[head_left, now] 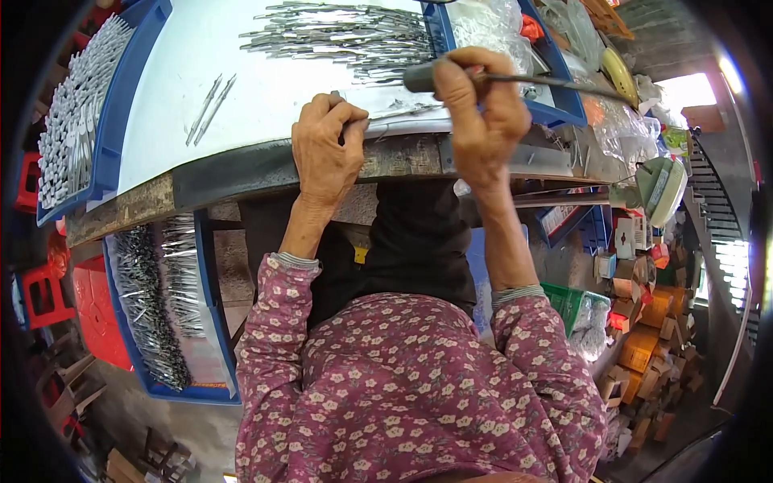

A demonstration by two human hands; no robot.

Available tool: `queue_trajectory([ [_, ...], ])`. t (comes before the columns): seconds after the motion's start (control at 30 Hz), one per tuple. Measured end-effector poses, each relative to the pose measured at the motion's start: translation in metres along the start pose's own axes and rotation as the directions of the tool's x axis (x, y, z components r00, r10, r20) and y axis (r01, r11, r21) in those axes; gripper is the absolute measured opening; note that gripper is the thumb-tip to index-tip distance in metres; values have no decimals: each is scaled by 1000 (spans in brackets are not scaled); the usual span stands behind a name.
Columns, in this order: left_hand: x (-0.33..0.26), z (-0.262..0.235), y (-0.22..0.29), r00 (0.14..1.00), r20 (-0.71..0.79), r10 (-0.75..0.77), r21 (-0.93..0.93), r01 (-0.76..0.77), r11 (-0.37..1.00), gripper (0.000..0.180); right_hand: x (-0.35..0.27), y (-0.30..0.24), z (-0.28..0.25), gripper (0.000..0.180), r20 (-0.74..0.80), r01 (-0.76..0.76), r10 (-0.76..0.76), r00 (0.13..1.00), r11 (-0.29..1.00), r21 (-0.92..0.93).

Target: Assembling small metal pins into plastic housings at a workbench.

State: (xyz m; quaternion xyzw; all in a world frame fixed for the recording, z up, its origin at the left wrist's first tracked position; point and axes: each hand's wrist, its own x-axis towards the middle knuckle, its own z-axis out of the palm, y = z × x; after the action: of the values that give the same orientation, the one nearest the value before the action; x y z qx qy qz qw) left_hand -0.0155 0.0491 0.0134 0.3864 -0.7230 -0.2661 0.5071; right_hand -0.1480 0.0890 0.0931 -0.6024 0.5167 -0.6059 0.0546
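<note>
My left hand (328, 153) rests at the near edge of the white work surface (266, 88), its fingers curled in a pinch. A small dark piece shows at its fingertips, too covered to name. To its right, my right hand (485, 121) is raised and wrapped round a long thin metal rod with a thick dark handle (419, 78). The rod points right, blurred at its far end. Thin metal pieces (398, 111) lie on the surface between my hands. Beyond them spreads a pile of slim, dark metal sticks (342, 36). Two similar sticks (211, 111) lie apart at the left.
A blue tray (113, 133) full of slim whitish sticks stands at left. Below the table, another blue tray (213, 282) holds metal pieces. Plastic bags (491, 28) fill a tray at back right. A red stool (42, 294) and cardboard boxes (644, 346) stand on the floor.
</note>
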Motion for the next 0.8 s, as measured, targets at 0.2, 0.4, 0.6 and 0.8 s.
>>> queue_trajectory([
  [0.2, 5, 4, -1, 999, -4, 34, 29, -34, 999, 3, -7, 26, 2, 18, 323, -32, 116, 939, 967, -255],
  [0.4, 7, -1, 3, 997, 54, 47, 76, -51, 996, 4, -32, 16, -34, 16, 124, -451, 444, 887, 892, 36],
  [0.6, 21, 13, 17, 963, 155, 219, 199, -247, 948, 8, -51, 22, -61, 17, 151, -520, 509, 847, 853, 40],
  [0.8, 23, 19, 18, 959, 195, 205, 141, -234, 962, 6, -18, 27, -95, 11, 106, -411, 431, 896, 896, -166],
])
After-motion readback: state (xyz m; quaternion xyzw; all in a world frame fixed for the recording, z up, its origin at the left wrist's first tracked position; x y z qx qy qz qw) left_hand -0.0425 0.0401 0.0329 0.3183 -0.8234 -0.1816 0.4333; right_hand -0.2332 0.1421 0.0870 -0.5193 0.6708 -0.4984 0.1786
